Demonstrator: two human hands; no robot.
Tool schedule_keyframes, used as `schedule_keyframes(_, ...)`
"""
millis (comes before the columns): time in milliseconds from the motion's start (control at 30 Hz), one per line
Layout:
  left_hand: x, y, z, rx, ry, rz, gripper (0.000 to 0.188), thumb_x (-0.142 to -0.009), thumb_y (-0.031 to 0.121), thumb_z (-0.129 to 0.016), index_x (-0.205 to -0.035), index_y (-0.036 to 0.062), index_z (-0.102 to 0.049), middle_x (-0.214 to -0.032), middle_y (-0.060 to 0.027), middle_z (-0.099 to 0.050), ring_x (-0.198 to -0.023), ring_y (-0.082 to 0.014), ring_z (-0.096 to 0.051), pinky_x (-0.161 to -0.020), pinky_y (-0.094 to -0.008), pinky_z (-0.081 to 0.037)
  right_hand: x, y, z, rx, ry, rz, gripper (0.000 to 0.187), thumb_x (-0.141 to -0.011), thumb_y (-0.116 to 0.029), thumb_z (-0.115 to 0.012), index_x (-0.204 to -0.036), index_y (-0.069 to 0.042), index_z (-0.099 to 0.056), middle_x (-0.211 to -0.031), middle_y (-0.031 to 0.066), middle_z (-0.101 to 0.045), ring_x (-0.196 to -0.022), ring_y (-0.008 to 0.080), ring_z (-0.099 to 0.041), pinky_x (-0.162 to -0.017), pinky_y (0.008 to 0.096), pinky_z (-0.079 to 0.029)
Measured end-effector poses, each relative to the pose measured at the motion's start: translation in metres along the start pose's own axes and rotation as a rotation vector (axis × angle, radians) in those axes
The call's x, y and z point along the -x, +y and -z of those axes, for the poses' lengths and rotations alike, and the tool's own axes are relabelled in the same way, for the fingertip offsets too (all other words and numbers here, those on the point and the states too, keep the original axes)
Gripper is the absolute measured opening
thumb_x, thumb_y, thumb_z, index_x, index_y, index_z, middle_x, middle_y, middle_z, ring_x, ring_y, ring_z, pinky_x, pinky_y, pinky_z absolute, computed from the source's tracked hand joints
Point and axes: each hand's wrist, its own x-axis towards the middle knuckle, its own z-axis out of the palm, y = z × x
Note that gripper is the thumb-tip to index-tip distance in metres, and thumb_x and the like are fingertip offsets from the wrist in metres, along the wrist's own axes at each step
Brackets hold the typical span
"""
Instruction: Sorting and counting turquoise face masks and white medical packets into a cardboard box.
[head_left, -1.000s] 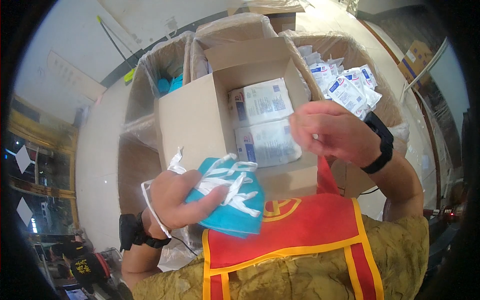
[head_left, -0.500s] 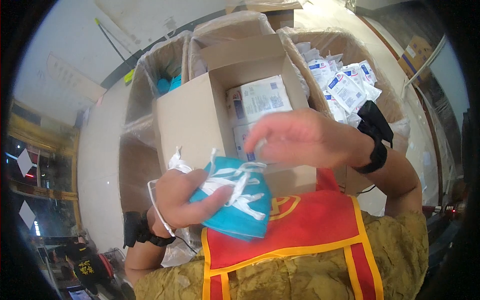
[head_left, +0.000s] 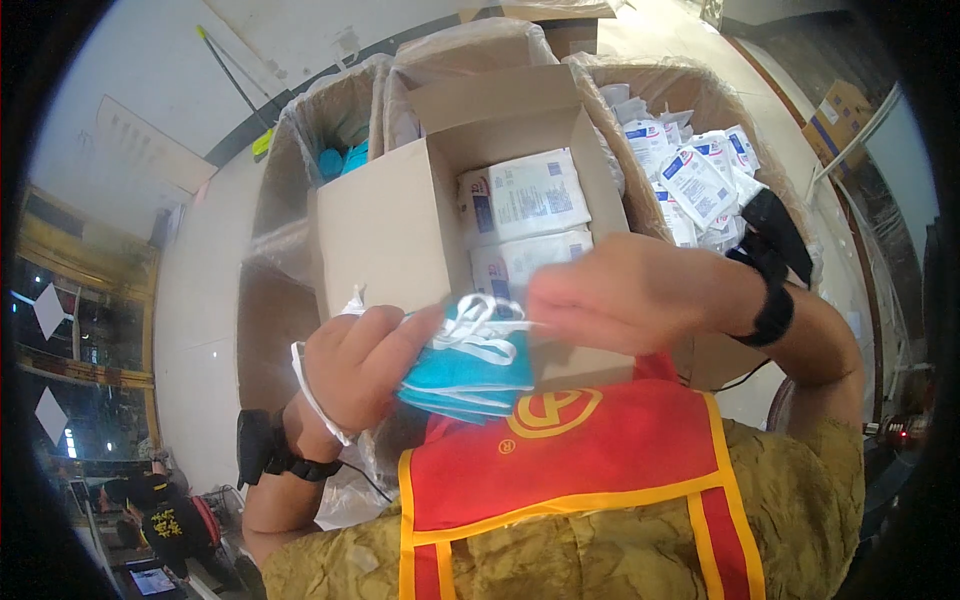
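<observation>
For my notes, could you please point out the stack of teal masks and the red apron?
Stack of teal masks (head_left: 465,377): head view, topmost mask's teal side.
Red apron (head_left: 565,474): head view, cloth near its centre.

Inside the open cardboard box (head_left: 385,235), two white packs (head_left: 525,195) carry blue panels and lines of small print too fine to read. Right of the box, white pouches (head_left: 697,187) bear blue-and-red printed labels. Nearer the wearer than the box, a red apron (head_left: 600,470) shows a yellow lettered emblem (head_left: 553,412). Far left of the box and nearer the wearer, yellow characters mark a dark shirt (head_left: 165,525).
</observation>
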Motion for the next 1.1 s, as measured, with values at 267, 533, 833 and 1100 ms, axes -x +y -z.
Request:
schedule_keyframes(267,0.03,-0.035,-0.009,-0.08,-0.059,0.145,0.035,-0.068,0.021,-0.079,-0.096,0.0085,-0.062,-0.078,-0.0099,-0.062,-0.065,-0.0297,-0.063,-0.056,-0.0364,-0.049,0.076,-0.027,0.023,-0.035,-0.063,-0.313,0.026,-0.097,-0.026,-0.048,-0.085,-0.003,-0.051,-0.07,0.0091,-0.057,-0.069,0.0235,-0.063,-0.06,0.0356,-0.049)
schedule_keyframes(533,0.043,-0.056,-0.021,-0.032,0.34,0.181,0.033,-0.069,0.004,-0.071,-0.101,0.0052,-0.063,-0.088,-0.0135,-0.064,-0.077,-0.0331,-0.063,-0.065,-0.0387,-0.051,0.128,-0.007,0.02,-0.649,0.677,-0.449,0.014,-0.092,-0.017,-0.05,-0.082,-0.008,-0.054,-0.064,-0.0016,-0.05,-0.048,0.0032,-0.038,-0.042,0.0179,-0.026)
schedule_keyframes(833,0.027,-0.007,-0.017,0.141,0.287,0.036,0.027,-0.066,0.014,-0.076,-0.09,0.0073,-0.066,-0.088,-0.0171,-0.063,-0.071,-0.0332,-0.061,-0.059,-0.0397,-0.048,0.022,-0.001,-0.011,-1.024,0.159,-0.227,0.015,-0.096,-0.019,-0.054,-0.091,-0.005,-0.057,-0.074,-0.0029,-0.055,-0.056,0.0034,-0.046,-0.05,0.0184,-0.034)
schedule_keyframes(1100,-0.004,0.012,-0.005,0.216,0.144,0.099,0.017,-0.072,0.02,-0.074,-0.08,0.0076,-0.066,-0.071,-0.011,-0.06,-0.055,-0.0303,-0.055,-0.049,-0.039,-0.041,-0.015,-0.003,-0.025,-0.394,0.178,0.13,0.018,-0.095,-0.022,-0.056,-0.104,-0.006,-0.057,-0.087,0.0067,-0.065,-0.07,0.0218,-0.064,-0.065,0.0331,-0.048)
